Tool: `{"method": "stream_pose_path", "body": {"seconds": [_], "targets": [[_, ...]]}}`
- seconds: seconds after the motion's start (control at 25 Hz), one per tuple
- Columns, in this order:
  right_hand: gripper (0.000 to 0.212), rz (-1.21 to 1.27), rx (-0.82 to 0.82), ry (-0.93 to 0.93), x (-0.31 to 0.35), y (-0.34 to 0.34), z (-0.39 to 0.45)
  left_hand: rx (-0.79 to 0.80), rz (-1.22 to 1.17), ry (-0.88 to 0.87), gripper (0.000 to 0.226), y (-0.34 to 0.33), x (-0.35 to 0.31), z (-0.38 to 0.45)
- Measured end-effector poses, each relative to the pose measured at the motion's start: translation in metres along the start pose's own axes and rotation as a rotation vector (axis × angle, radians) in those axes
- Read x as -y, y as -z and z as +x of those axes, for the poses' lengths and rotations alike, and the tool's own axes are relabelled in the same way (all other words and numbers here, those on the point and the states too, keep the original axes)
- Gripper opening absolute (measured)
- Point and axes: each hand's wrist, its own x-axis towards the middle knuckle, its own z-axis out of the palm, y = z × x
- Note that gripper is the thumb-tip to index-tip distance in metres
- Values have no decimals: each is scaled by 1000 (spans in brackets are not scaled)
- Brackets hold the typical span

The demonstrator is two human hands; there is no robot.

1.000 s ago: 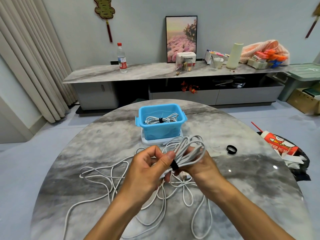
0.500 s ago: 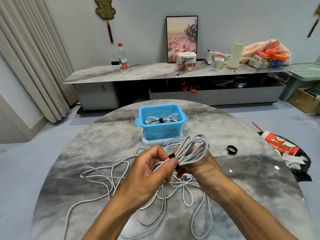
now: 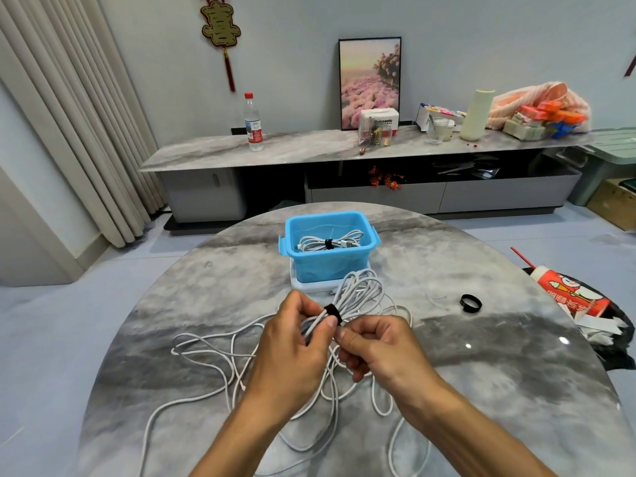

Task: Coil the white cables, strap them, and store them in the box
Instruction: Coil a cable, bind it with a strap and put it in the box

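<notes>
My left hand (image 3: 292, 342) and right hand (image 3: 375, 346) pinch the looped white cable (image 3: 361, 290) at its fuzzy black strap (image 3: 333, 312), now lower in frame centre.

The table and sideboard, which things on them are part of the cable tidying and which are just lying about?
Part of the job:
coiled cable held in both hands
black strap around it
blue box
loose cables on the table
spare strap

Lying about:
water bottle
framed picture
paper cup
</notes>
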Motion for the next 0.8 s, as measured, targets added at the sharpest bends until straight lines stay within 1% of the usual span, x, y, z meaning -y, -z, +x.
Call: {"method": "stream_pose_path", "body": {"seconds": [0.08,0.2,0.24,0.32,0.36,0.44,0.48,0.52,0.6,0.64,0.68,0.72,0.76,0.8], "targets": [[25,0,-31,5,1,-1,-1,-53,130,-101,20,-6,1,-4],[25,-29,-36,16,4,-1,-3,-38,259,-184,21,-10,4,-6],[25,-35,-15,15,5,-2,-7,-22,312,-169,22,-6,6,-2],[28,-4,37,14,9,-4,-14,-6,413,-71,22,12,14,14],[30,33,38,21,11,-3,-15,-8,403,-24,22,22,16,21],[31,106,-24,29,15,7,-12,-15,247,5,19,31,15,23],[29,128,-56,23,16,13,-9,6,89,43,17,27,10,22],[27,129,-60,8,16,15,-6,48,-101,118,16,21,6,19],[20,93,-20,-27,14,13,-3,140,-413,275,15,10,-1,12],[17,90,0,-33,12,12,-2,188,-521,325,16,7,-3,9],[19,104,23,-26,11,12,-1,232,-621,368,15,5,-5,8],[24,132,54,-8,10,13,0,278,-717,398,19,6,-8,8],[27,168,84,14,10,14,0,317,-803,417,29,6,-9,8],[26,205,100,34,11,16,0,340,-865,422,37,8,-10,7]]}}
